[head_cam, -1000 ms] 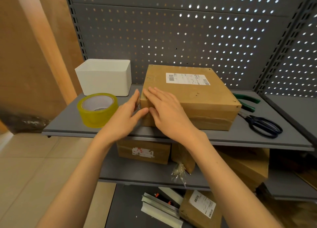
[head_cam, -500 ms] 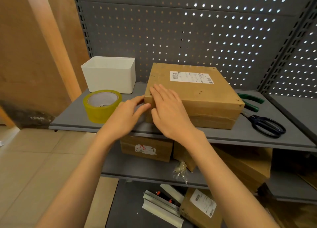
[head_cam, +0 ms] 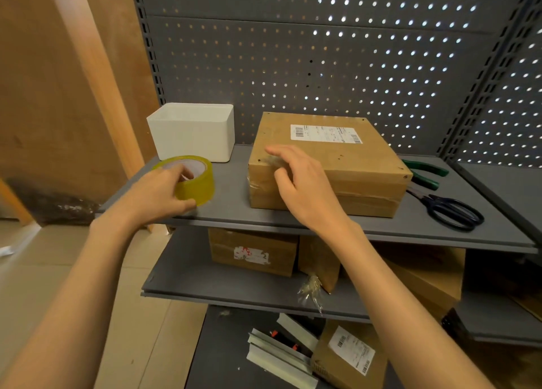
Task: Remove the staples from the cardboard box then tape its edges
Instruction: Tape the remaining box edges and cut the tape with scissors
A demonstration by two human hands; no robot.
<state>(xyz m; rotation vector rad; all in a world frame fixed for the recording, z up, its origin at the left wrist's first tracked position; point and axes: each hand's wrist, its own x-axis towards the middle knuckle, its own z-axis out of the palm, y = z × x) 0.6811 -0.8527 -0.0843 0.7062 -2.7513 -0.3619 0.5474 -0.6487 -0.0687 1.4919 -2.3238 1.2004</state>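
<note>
Left hand (head_cam: 152,196) is curled round the yellow tape roll (head_cam: 195,183) at the shelf (head_cam: 231,210) front; right hand (head_cam: 302,189) is held over the cardboard box (head_cam: 352,166) – fingers loosely spread, nothing gripped; box is set mid-shelf; scissors (head_cam: 451,210) and pliers (head_cam: 425,171) are seen right, white bin (head_cam: 192,130) behind the roll.

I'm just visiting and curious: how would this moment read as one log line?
left hand: grips tape roll on shelf | right hand: over box corner, fingers loosely curled | scissors, pliers: idle
</note>
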